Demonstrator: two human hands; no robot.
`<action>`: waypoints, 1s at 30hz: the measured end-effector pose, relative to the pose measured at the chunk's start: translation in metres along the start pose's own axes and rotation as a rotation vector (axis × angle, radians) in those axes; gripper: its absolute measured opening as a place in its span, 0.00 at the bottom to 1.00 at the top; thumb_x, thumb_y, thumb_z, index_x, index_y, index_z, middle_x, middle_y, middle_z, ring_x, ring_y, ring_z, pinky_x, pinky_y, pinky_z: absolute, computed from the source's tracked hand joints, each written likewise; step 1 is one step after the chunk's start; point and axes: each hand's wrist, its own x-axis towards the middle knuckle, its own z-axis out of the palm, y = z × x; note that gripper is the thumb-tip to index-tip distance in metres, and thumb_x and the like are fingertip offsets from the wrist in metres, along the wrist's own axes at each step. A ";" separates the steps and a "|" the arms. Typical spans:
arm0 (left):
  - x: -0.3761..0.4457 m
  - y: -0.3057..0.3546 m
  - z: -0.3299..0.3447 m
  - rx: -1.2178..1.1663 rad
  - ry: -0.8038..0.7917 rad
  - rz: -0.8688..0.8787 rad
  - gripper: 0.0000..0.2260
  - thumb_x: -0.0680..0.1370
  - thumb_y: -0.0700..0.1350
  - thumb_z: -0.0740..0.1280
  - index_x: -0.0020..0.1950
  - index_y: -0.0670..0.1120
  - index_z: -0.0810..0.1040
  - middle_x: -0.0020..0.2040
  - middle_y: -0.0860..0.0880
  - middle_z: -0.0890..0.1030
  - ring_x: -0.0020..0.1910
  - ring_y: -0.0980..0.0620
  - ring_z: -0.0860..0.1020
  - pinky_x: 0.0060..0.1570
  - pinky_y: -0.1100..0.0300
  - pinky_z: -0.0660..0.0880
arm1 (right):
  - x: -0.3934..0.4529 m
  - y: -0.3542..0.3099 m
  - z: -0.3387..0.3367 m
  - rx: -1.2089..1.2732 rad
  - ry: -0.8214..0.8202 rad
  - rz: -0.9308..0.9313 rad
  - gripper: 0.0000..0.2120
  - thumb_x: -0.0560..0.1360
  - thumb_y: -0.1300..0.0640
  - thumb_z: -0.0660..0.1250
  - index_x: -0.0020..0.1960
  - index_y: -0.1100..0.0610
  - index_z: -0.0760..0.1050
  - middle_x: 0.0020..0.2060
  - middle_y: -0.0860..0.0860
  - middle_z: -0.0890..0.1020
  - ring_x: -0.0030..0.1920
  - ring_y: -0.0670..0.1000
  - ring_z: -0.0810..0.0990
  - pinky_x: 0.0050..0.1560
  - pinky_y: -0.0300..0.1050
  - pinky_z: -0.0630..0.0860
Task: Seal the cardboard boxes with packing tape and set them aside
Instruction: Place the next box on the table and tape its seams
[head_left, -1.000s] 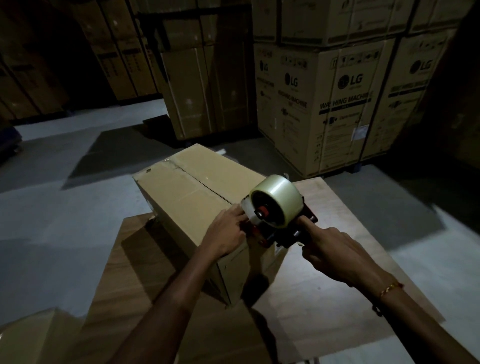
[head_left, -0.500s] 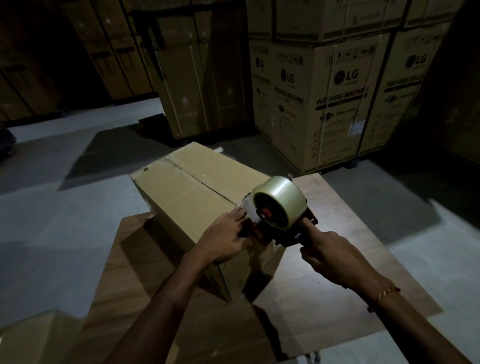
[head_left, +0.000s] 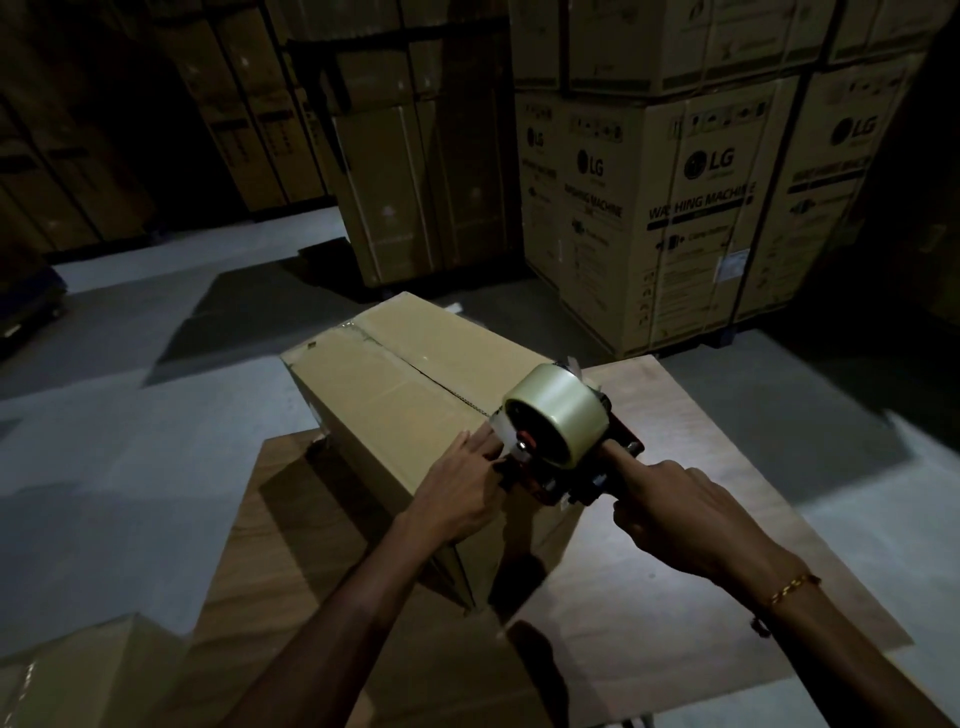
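Bare forearms, gold chain bracelet on right wrist

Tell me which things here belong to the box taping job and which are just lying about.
In use:
- cardboard box, top seam still open
- tape dispenser, held by the right hand
- left hand, fingers at the tape end on the box's near edge

Lying about:
- stacked washing machine cartons
- another box at lower left

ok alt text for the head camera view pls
A person's right hand grips a tape dispenser at the near end of a cardboard box on a wooden board, while the left hand presses the tape end down. Stacked appliance cartons stand behind in a dim warehouse.
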 end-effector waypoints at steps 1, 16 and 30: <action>-0.001 0.001 0.000 0.006 0.008 -0.002 0.21 0.83 0.42 0.59 0.77 0.49 0.69 0.81 0.48 0.61 0.79 0.48 0.59 0.79 0.43 0.53 | 0.002 0.001 -0.002 -0.004 -0.013 0.001 0.26 0.82 0.53 0.61 0.73 0.39 0.51 0.36 0.47 0.71 0.33 0.48 0.69 0.30 0.42 0.64; 0.001 -0.003 0.009 0.122 -0.038 -0.063 0.22 0.85 0.43 0.54 0.80 0.52 0.63 0.84 0.50 0.50 0.82 0.50 0.48 0.80 0.43 0.49 | 0.001 -0.008 0.011 0.061 0.014 0.052 0.29 0.81 0.53 0.61 0.75 0.40 0.50 0.36 0.46 0.69 0.32 0.47 0.66 0.29 0.40 0.60; 0.002 -0.002 0.006 0.109 -0.053 -0.070 0.23 0.86 0.46 0.53 0.82 0.54 0.56 0.84 0.52 0.49 0.82 0.51 0.46 0.80 0.42 0.48 | 0.003 -0.007 -0.013 0.162 -0.116 0.052 0.21 0.81 0.57 0.61 0.68 0.42 0.59 0.35 0.50 0.77 0.29 0.52 0.78 0.32 0.50 0.82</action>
